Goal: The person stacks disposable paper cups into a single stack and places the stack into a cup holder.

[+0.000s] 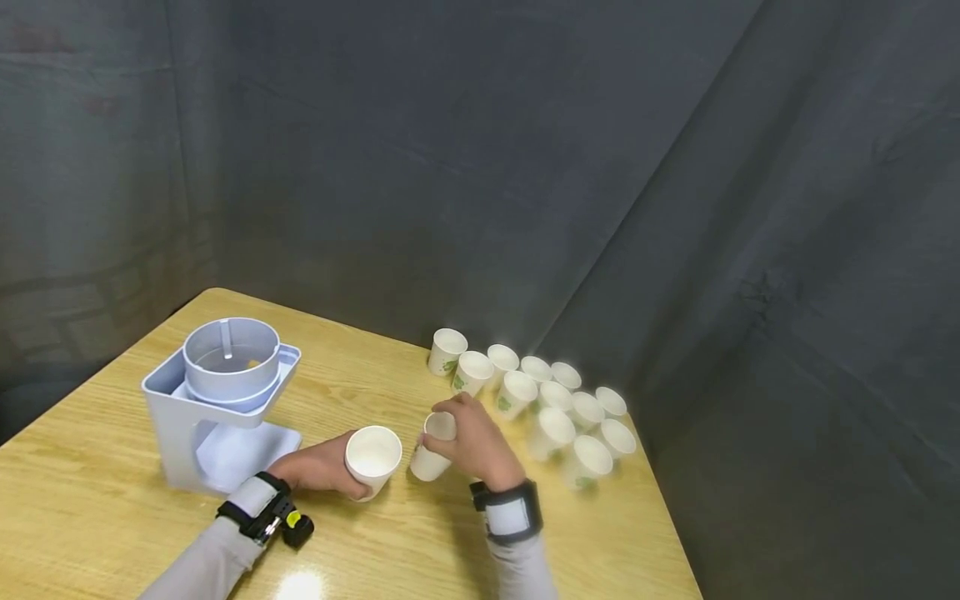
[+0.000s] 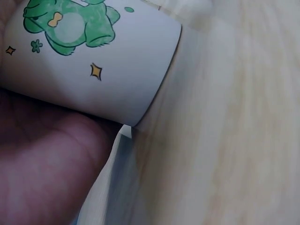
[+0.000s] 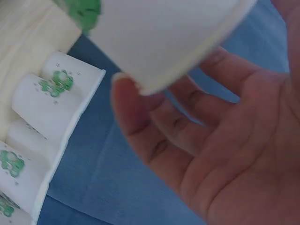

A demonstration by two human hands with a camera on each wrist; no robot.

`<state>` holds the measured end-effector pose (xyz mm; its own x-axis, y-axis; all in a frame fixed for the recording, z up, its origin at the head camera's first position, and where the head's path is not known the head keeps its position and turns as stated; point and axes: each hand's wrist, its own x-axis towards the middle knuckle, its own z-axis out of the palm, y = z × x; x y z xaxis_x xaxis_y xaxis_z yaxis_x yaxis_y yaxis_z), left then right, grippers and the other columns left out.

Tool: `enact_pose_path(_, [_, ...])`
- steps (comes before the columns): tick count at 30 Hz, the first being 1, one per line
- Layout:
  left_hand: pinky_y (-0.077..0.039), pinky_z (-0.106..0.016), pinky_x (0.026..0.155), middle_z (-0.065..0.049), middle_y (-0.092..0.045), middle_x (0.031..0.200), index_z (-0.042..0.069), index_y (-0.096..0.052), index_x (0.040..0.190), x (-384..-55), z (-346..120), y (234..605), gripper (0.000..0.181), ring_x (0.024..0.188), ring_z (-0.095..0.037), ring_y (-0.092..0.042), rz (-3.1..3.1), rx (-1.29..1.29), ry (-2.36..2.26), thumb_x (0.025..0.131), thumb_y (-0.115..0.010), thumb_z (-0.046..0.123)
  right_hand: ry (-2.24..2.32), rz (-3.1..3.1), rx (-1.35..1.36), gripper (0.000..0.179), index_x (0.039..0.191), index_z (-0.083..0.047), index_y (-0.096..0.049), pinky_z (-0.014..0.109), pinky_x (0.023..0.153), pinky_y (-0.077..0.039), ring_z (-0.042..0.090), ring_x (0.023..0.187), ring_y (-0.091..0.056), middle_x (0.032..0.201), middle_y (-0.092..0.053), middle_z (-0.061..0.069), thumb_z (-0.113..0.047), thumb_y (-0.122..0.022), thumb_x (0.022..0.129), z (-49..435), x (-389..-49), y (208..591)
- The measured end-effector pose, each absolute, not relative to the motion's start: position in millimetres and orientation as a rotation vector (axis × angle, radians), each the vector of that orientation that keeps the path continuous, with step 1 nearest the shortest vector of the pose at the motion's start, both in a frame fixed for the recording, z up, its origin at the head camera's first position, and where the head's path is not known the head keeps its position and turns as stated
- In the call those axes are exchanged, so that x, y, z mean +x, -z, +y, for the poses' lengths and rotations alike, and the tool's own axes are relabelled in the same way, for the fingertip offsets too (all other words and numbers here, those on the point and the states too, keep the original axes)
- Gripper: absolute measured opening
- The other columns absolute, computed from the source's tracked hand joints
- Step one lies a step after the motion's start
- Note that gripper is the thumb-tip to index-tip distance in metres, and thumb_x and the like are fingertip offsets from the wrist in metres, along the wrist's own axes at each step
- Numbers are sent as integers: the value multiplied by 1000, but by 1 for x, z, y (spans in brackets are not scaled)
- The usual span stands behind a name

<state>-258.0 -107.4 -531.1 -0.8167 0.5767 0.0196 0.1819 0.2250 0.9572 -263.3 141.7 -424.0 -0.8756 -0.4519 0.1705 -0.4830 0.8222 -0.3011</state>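
My left hand (image 1: 318, 467) holds a white paper cup (image 1: 377, 457) by its side, mouth up, near the middle of the table. The left wrist view shows a green animal print on this paper cup (image 2: 126, 61), with the palm (image 2: 47, 164) along its side. Just to the right, my right hand (image 1: 483, 442) grips a second paper cup (image 1: 431, 463) near the rim from above, and that cup tilts slightly. In the right wrist view, the fingers (image 3: 168, 154) are at the rim of this cup (image 3: 159, 42). A small gap separates the two cups.
Several white paper cups (image 1: 517, 392) with green prints stand upright in rows at the back right. On the left sits a pale stand (image 1: 176, 442) with a round container (image 1: 225, 385) on top. Dark cloth (image 1: 420, 167) hangs behind the wooden table (image 1: 360, 550).
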Motion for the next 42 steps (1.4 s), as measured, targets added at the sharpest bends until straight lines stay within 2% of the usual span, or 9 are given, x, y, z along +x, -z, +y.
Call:
enact_pose_path(4, [-38,-42,98,-13,-57,123,-3,-39,136,-258,-107,531,84,113,-25,-53,2151,700,-1625,64,-80,12,-577,-2792,757,47,118,-14,-65,33,85,-50,17,102,-57,115,-58,1,-43,-72,81,142,-259,415])
enact_pose_path(11, [-38,-42,98,-12,-57,123,-3,-39,136,-258,-107,531,85,112,-24,-53,2160,688,-1620,63,-80,12,-665,-2581,782,49,125,-20,-61,31,82,-50,15,109,-52,122,-55,-1,-38,-74,81,139,-250,400])
enact_pose_path(19, [-40,-40,95,-10,-59,118,0,-42,134,-259,-108,531,80,107,-22,-54,2134,748,-1614,64,-80,10,-867,-2467,1011,50,128,-24,-58,33,99,-46,11,118,-50,126,-54,-7,-30,-76,82,130,-236,387])
enact_pose_path(24, [-41,-38,92,-7,-61,113,5,-45,130,-260,-108,531,73,103,-22,-55,2116,805,-1599,65,-79,10,-943,-2497,1193,49,129,-23,-58,28,98,-47,8,119,-51,127,-55,-9,-30,-75,83,121,-234,391])
enact_pose_path(28, [-41,-34,93,-6,-61,116,5,-46,130,-261,-108,531,72,103,-19,-56,2128,833,-1583,66,-79,12,-914,-2557,1288,49,130,-23,-57,27,99,-46,8,121,-50,130,-54,-7,-33,-72,85,115,-235,398])
enact_pose_path(36, [-42,-23,91,-6,-59,118,4,-45,130,-261,-108,532,72,103,-17,-57,2105,846,-1599,67,-79,11,-857,-2604,1388,49,130,-20,-57,28,103,-42,11,126,-48,133,-53,-4,-26,-75,84,106,-236,409])
enact_pose_path(42, [-40,-23,92,-8,-58,121,4,-43,132,-260,-108,531,75,105,-18,-56,2094,838,-1616,67,-80,11,-834,-2608,1419,51,131,-16,-57,28,106,-41,12,127,-48,134,-55,-1,-24,-74,84,100,-236,413])
